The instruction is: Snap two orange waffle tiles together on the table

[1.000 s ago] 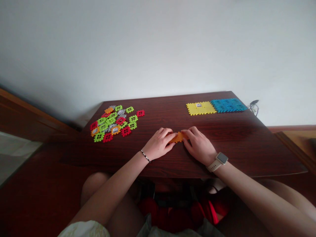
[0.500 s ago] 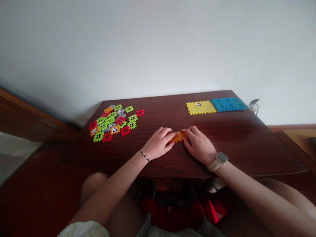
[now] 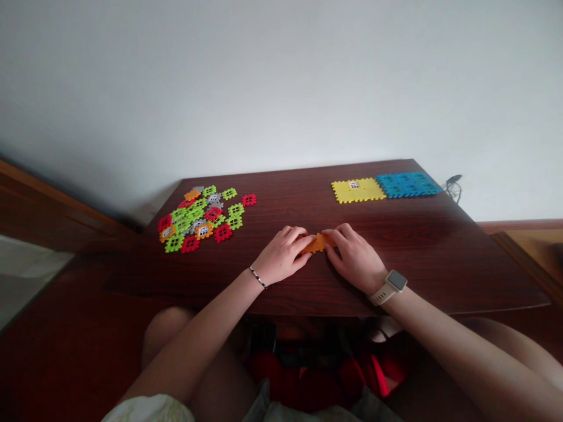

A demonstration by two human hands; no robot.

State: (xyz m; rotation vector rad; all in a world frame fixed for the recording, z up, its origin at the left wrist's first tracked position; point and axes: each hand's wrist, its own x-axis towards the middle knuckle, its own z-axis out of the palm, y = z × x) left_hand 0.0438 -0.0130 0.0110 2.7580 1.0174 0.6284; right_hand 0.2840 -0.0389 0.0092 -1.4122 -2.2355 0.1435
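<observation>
Between my two hands lies an orange waffle-block piece (image 3: 316, 244), seen nearly edge-on and held at both ends. My left hand (image 3: 284, 255) grips its left end, and my right hand (image 3: 354, 258) grips its right end. The piece's lower side is hidden by my fingers. To the left, a loose pile of green, red, grey and orange waffle-block pieces (image 3: 197, 220) lies on the dark wooden table (image 3: 396, 258). A yellow square panel (image 3: 358, 190) with a small window piece joins a blue square panel (image 3: 407, 184) at the far side.
The table's far edge meets a white wall (image 3: 281, 88). A dark cable (image 3: 453, 187) sits beyond the far right corner. My knees and red objects (image 3: 303, 375) lie below the near edge. A bracelet circles my left wrist, and a watch my right.
My hands and the orange piece stay in nearly the same place. The whole view shifts slightly as my head moves.
</observation>
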